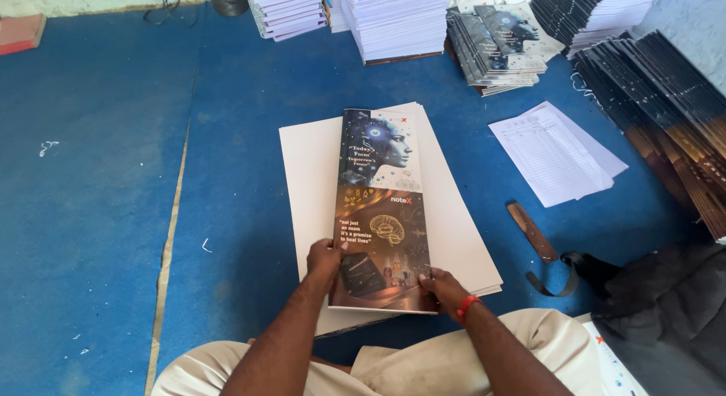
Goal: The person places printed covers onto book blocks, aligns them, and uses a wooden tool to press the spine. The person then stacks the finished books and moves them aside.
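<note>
A long folded cover sheet [382, 207], printed with a blue head picture on its far half and a brown brain picture on its near half, lies on a stack of white cardboard sheets [306, 161]. My left hand [325, 258] grips the sheet's near left edge, thumb on top. At the near right corner, my right hand [442, 284] pinches the sheet; a red band sits on that wrist. Both hands hold the same sheet flat against the stack.
Stacks of white paper bundles [397, 21] and printed covers [499, 44] stand at the back on the blue floor mat [98, 177]. Lined sheets [556, 150] lie at right, near a wooden strip [532, 231], dark covers [665, 108] and a black cloth [665, 305].
</note>
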